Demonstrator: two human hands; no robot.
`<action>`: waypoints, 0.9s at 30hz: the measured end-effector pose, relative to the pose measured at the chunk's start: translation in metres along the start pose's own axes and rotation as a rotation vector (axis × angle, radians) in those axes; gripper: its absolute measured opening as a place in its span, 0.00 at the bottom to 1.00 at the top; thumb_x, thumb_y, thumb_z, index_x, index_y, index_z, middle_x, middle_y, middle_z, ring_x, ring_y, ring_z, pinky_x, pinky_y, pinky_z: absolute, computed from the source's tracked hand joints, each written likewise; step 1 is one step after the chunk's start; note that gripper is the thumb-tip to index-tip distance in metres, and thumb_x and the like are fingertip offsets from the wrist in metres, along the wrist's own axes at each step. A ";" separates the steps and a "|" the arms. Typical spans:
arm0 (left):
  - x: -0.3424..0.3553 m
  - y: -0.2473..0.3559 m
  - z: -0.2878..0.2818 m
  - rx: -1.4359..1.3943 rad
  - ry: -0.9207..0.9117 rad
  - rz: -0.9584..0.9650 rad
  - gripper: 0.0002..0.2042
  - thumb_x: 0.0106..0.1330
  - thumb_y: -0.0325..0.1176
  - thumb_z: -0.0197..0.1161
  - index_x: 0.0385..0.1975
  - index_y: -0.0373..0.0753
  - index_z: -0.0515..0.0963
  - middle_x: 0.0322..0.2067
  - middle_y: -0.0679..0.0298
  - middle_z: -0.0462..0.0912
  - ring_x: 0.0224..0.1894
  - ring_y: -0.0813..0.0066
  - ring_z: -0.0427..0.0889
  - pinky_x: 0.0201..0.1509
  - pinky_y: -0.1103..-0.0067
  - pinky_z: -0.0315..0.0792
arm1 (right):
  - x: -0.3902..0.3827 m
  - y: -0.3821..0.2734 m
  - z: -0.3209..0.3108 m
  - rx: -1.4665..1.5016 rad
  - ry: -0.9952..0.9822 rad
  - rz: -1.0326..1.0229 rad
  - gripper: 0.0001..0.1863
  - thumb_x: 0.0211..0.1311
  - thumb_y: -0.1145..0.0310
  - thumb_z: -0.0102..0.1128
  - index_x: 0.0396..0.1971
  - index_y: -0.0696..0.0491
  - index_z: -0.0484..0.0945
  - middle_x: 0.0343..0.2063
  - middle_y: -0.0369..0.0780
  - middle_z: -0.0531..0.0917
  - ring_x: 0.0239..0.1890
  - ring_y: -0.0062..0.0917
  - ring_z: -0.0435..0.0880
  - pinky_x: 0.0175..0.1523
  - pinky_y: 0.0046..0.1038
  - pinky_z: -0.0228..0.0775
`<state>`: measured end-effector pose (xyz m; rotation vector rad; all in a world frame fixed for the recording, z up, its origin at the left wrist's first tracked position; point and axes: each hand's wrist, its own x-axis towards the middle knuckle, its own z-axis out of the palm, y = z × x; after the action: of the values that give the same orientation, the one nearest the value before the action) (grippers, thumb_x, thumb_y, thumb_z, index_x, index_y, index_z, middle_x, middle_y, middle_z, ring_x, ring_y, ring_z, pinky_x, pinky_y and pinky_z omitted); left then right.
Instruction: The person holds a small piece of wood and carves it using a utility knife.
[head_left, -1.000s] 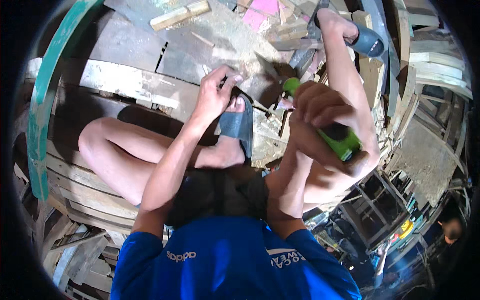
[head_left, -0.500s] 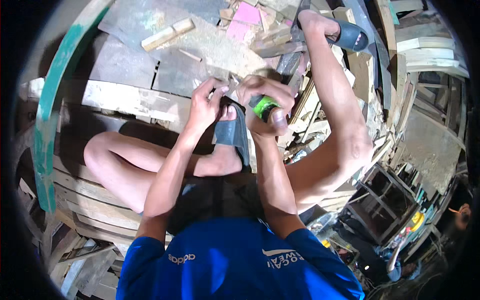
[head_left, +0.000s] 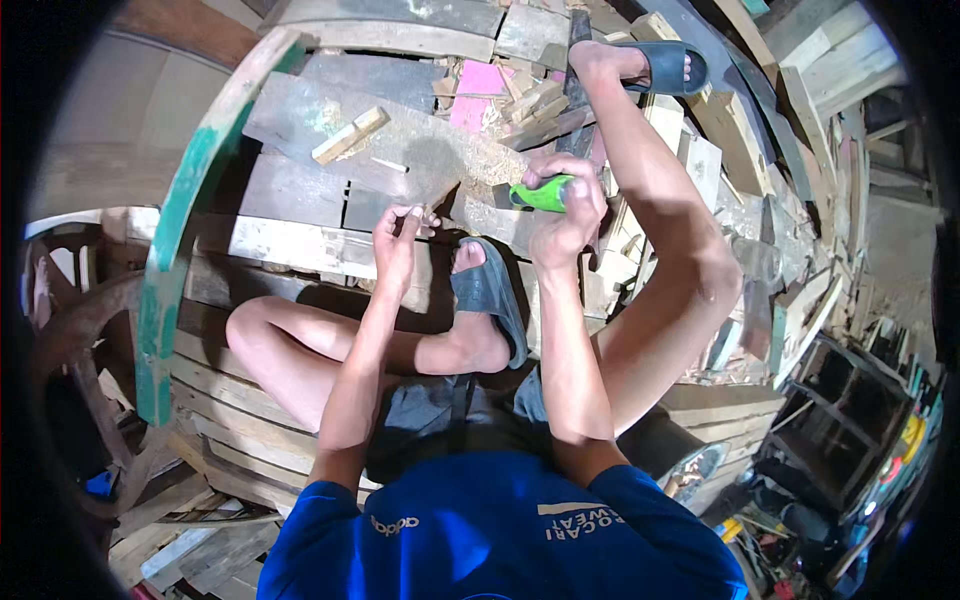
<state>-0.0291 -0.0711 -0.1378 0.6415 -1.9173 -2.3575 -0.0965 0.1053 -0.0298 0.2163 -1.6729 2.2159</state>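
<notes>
Between the fingertips of my left hand [head_left: 398,245] is a small, thin brown sliver of wood [head_left: 441,197], pinched so that it points up and to the right. My right hand [head_left: 570,222] is wrapped round a tool with a bright green handle [head_left: 543,195] and dark parts. The tool lies roughly level, its dark end towards the left; its exact kind does not show. A gap separates the two hands. My left foot, in a dark sandal [head_left: 497,300], rests just below and between them.
Worn boards [head_left: 300,190] lie under my hands. A short wooden block [head_left: 350,135] and a thin stick [head_left: 390,165] sit beyond my left hand. Wood scraps and a pink piece [head_left: 480,80] are heaped further off. A green-painted curved timber [head_left: 190,210] rises at the left.
My hands have drawn apart, the right one moving right with the green-handled tool, which now lies more level. The whole view has also shifted. Both hands keep their hold.
</notes>
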 end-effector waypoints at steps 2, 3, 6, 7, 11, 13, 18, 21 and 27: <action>-0.003 -0.001 -0.003 -0.080 0.016 -0.077 0.05 0.67 0.29 0.56 0.35 0.35 0.75 0.29 0.62 0.81 0.31 0.77 0.80 0.39 0.80 0.73 | 0.003 -0.013 0.000 -0.076 -0.030 0.044 0.17 0.60 0.60 0.42 0.30 0.61 0.70 0.27 0.44 0.75 0.31 0.26 0.73 0.42 0.28 0.65; -0.005 -0.002 -0.005 -0.106 0.014 -0.107 0.05 0.67 0.29 0.55 0.35 0.35 0.75 0.29 0.62 0.80 0.32 0.76 0.80 0.39 0.79 0.73 | 0.003 -0.013 -0.004 -0.052 -0.021 0.058 0.15 0.57 0.63 0.41 0.29 0.61 0.70 0.28 0.44 0.75 0.32 0.26 0.73 0.43 0.28 0.65; -0.010 -0.005 -0.003 -0.151 -0.039 -0.193 0.07 0.68 0.29 0.54 0.41 0.34 0.72 0.31 0.61 0.78 0.34 0.72 0.80 0.39 0.78 0.74 | 0.007 -0.017 -0.013 0.031 0.030 0.041 0.14 0.60 0.67 0.40 0.29 0.61 0.72 0.27 0.40 0.76 0.32 0.22 0.73 0.41 0.24 0.64; -0.011 -0.008 -0.001 -0.146 -0.049 -0.234 0.08 0.68 0.29 0.54 0.43 0.33 0.71 0.32 0.60 0.78 0.35 0.70 0.81 0.40 0.77 0.75 | 0.009 -0.017 -0.016 0.015 0.077 0.038 0.14 0.59 0.67 0.39 0.26 0.61 0.72 0.24 0.39 0.76 0.29 0.21 0.73 0.38 0.24 0.64; -0.022 -0.013 0.002 -0.126 -0.107 -0.322 0.12 0.67 0.25 0.50 0.50 0.33 0.68 0.35 0.56 0.78 0.38 0.64 0.81 0.43 0.73 0.76 | 0.010 -0.017 -0.034 0.218 0.076 0.126 0.14 0.58 0.68 0.40 0.21 0.61 0.71 0.18 0.39 0.74 0.21 0.19 0.71 0.29 0.22 0.62; -0.027 -0.010 0.006 -0.097 -0.128 -0.333 0.13 0.67 0.24 0.50 0.51 0.33 0.68 0.35 0.56 0.78 0.38 0.64 0.81 0.43 0.73 0.76 | 0.011 -0.013 -0.038 0.266 0.089 0.127 0.15 0.58 0.68 0.40 0.21 0.61 0.71 0.18 0.39 0.74 0.20 0.19 0.71 0.29 0.22 0.62; -0.036 0.001 0.014 -0.124 -0.157 -0.326 0.18 0.66 0.23 0.47 0.57 0.34 0.67 0.32 0.58 0.77 0.37 0.66 0.81 0.44 0.74 0.76 | 0.007 -0.014 -0.036 0.337 0.087 0.222 0.16 0.61 0.65 0.47 0.19 0.60 0.71 0.18 0.37 0.73 0.20 0.17 0.70 0.27 0.21 0.60; -0.041 0.002 0.018 -0.146 -0.137 -0.336 0.17 0.67 0.25 0.45 0.56 0.34 0.68 0.33 0.60 0.76 0.37 0.69 0.79 0.45 0.75 0.75 | 0.005 -0.011 -0.034 0.253 0.050 0.167 0.16 0.61 0.64 0.49 0.19 0.60 0.71 0.17 0.36 0.73 0.19 0.17 0.70 0.26 0.21 0.60; -0.045 0.002 0.018 -0.175 -0.075 -0.351 0.17 0.69 0.28 0.45 0.54 0.27 0.69 0.35 0.61 0.76 0.38 0.72 0.78 0.49 0.74 0.74 | 0.003 -0.009 -0.032 0.194 0.046 0.132 0.15 0.61 0.65 0.51 0.20 0.60 0.73 0.18 0.36 0.74 0.20 0.17 0.70 0.27 0.22 0.61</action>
<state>0.0060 -0.0425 -0.1196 0.9545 -1.7150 -2.7539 -0.0932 0.1383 -0.0293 0.1042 -1.4872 2.4632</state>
